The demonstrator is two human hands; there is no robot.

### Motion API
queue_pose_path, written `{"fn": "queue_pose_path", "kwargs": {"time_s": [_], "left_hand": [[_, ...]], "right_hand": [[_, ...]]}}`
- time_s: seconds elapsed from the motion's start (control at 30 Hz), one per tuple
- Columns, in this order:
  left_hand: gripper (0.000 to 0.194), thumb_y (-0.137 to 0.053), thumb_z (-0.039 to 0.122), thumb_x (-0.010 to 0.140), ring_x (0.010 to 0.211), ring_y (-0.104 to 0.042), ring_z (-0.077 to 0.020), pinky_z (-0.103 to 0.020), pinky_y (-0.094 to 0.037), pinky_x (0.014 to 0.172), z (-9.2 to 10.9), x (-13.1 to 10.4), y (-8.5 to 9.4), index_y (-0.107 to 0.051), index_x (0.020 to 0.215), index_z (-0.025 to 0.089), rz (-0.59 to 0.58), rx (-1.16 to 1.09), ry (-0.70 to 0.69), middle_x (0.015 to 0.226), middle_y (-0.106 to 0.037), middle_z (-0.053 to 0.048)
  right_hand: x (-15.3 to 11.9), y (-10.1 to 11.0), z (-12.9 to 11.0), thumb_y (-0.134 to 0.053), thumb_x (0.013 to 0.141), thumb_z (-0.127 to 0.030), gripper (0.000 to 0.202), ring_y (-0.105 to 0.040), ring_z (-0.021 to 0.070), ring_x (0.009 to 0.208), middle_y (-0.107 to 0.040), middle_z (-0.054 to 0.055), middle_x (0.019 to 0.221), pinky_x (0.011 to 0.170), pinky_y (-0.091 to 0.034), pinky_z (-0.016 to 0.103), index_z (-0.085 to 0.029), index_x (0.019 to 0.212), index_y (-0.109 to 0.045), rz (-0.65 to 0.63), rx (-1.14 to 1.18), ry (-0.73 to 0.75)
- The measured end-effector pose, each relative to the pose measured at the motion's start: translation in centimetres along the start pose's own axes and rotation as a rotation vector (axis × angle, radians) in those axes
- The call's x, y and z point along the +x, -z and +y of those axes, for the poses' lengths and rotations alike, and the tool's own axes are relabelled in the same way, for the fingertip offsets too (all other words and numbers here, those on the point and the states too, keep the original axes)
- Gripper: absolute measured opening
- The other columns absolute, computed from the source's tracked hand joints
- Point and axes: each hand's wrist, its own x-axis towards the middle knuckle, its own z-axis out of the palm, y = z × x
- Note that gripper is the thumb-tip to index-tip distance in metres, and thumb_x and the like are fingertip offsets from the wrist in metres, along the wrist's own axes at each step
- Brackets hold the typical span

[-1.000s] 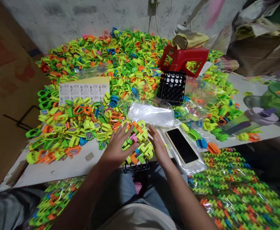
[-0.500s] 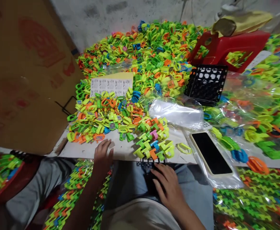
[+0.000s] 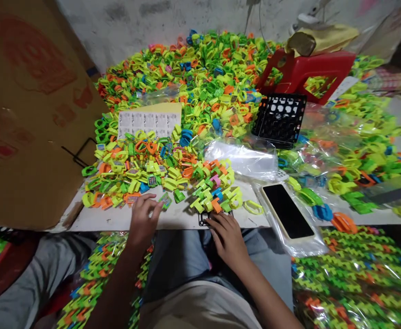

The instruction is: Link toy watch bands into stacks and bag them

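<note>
My left hand [image 3: 143,221] is over the front edge of the table, thumb and forefinger closing on a small green toy watch [image 3: 165,201] with a printed face. In front of my right hand [image 3: 227,235] is a black plastic grid rack [image 3: 203,219], its near edge under my fingertips. Closely set rows of yellow, green, orange, blue and pink toy watches [image 3: 214,185] cover most of this rack. A loose yellow toy watch [image 3: 253,207] lies to its right. Loose toy watches [image 3: 125,171] are heaped behind my left hand.
A phone [image 3: 288,211] lies on clear plastic bags at right. Behind are flat clear bags [image 3: 241,160], black racks [image 3: 281,121], a sticker sheet [image 3: 145,122] and a red stool [image 3: 313,68]. A cardboard box [image 3: 29,119] rises at left; someone's leg [image 3: 53,265] shows below.
The view has shifted slightly. The filled rack has moved from overhanging the edge further onto the table, my right hand with it. My left hand has reached the green toy watch and tilted it.
</note>
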Motion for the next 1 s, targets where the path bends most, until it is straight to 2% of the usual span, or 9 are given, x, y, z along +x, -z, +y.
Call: {"fn": "queue_pose_path", "kwargs": {"time_s": [0.1, 0.17, 0.3, 0.43, 0.53, 0.63, 0.7, 0.83, 1.0], "left_hand": [[0.032, -0.052, 0.041, 0.086, 0.099, -0.055, -0.0197, -0.033, -0.042, 0.087, 2.9, -2.5, 2.3, -0.051, 0.062, 0.019, -0.12, -0.209, 0.08, 0.098, -0.058, -0.006], [0.034, -0.054, 0.045, 0.085, 0.092, -0.055, -0.0179, -0.029, -0.044, 0.079, 4.7, -4.5, 2.5, -0.05, 0.062, 0.019, -0.203, -0.384, 0.203, 0.102, -0.058, -0.005], [0.042, -0.062, 0.054, 0.076, 0.087, -0.056, -0.0182, -0.028, -0.048, 0.071, 7.1, -7.9, 0.6, -0.051, 0.061, 0.017, -0.342, -0.726, 0.465, 0.104, -0.058, -0.007], [0.045, -0.057, 0.061, 0.077, 0.086, -0.058, -0.0186, -0.032, -0.05, 0.076, 8.4, -9.1, -1.0, -0.062, 0.095, 0.02, -0.48, -0.908, 0.726, 0.103, -0.062, -0.006], [0.047, -0.053, 0.064, 0.079, 0.1, -0.057, -0.0222, -0.036, -0.047, 0.087, 8.2, -8.9, -1.0, -0.064, 0.097, 0.021, -0.519, -0.863, 0.593, 0.113, -0.06, -0.008], [0.044, -0.05, 0.062, 0.082, 0.116, -0.05, -0.0251, -0.037, -0.044, 0.094, 6.8, -8.2, -0.7, -0.064, 0.099, 0.025, -0.47, -0.683, 0.348, 0.127, -0.053, -0.009], [0.037, -0.05, 0.055, 0.085, 0.119, -0.048, -0.0242, -0.038, -0.043, 0.096, 5.7, -7.5, -0.6, -0.063, 0.104, 0.026, -0.424, -0.57, 0.273, 0.127, -0.053, -0.008], [0.026, -0.051, 0.043, 0.088, 0.117, -0.05, -0.0214, -0.035, -0.043, 0.097, 4.2, -6.6, -1.0, -0.062, 0.102, 0.024, -0.383, -0.469, 0.228, 0.121, -0.055, -0.008], [0.023, -0.05, 0.036, 0.089, 0.118, -0.05, -0.0189, -0.034, -0.042, 0.1, 4.4, -6.9, -2.5, -0.058, 0.107, 0.024, -0.415, -0.545, 0.202, 0.121, -0.055, -0.006]], "right_hand": [[-0.2, 0.6, -2.1, -0.049, 0.091, -0.026, 0.034, -0.06, 0.0216, 0.091, -0.067, 0.01, 0.099, 0.08, -0.046, 0.035, -0.017, 0.124, -0.052, -0.009, 0.128, 0.023], [-0.3, 0.7, -3.7, -0.055, 0.088, -0.03, 0.045, -0.062, 0.0199, 0.081, -0.068, 0.008, 0.093, 0.071, -0.047, 0.03, -0.014, 0.13, -0.047, -0.1, 0.199, 0.022], [0.0, 0.5, -5.4, -0.058, 0.081, -0.022, 0.032, -0.062, 0.0164, 0.065, -0.069, 0.003, 0.079, 0.061, -0.043, 0.025, -0.017, 0.113, -0.058, -0.241, 0.23, -0.114], [0.3, 0.7, -4.7, -0.057, 0.077, -0.017, 0.015, -0.062, 0.0155, 0.066, -0.068, 0.002, 0.074, 0.061, -0.042, 0.023, -0.02, 0.092, -0.062, -0.288, 0.212, -0.203], [0.3, 0.7, -3.3, -0.054, 0.075, -0.013, 0.011, -0.063, 0.0167, 0.072, -0.067, 0.004, 0.077, 0.065, -0.045, 0.024, -0.02, 0.078, -0.061, -0.237, 0.24, -0.194], [0.4, 0.3, -1.6, -0.053, 0.075, -0.015, 0.017, -0.064, 0.0175, 0.076, -0.068, 0.005, 0.083, 0.07, -0.049, 0.026, -0.02, 0.087, -0.063, -0.07, 0.372, -0.287], [0.6, 0.0, -0.8, -0.055, 0.078, -0.022, 0.018, -0.065, 0.0169, 0.072, -0.069, 0.005, 0.084, 0.068, -0.051, 0.027, -0.019, 0.093, -0.064, 0.003, 0.501, -0.378], [1.5, -0.5, -0.3, -0.059, 0.081, -0.03, 0.014, -0.066, 0.0172, 0.076, -0.069, 0.005, 0.085, 0.073, -0.053, 0.029, -0.021, 0.089, -0.066, -0.053, 0.613, -0.363], [2.0, -0.5, -0.2, -0.058, 0.084, -0.029, 0.015, -0.066, 0.0169, 0.083, -0.07, 0.004, 0.092, 0.079, -0.052, 0.03, -0.024, 0.093, -0.068, -0.105, 0.567, -0.295]]}}
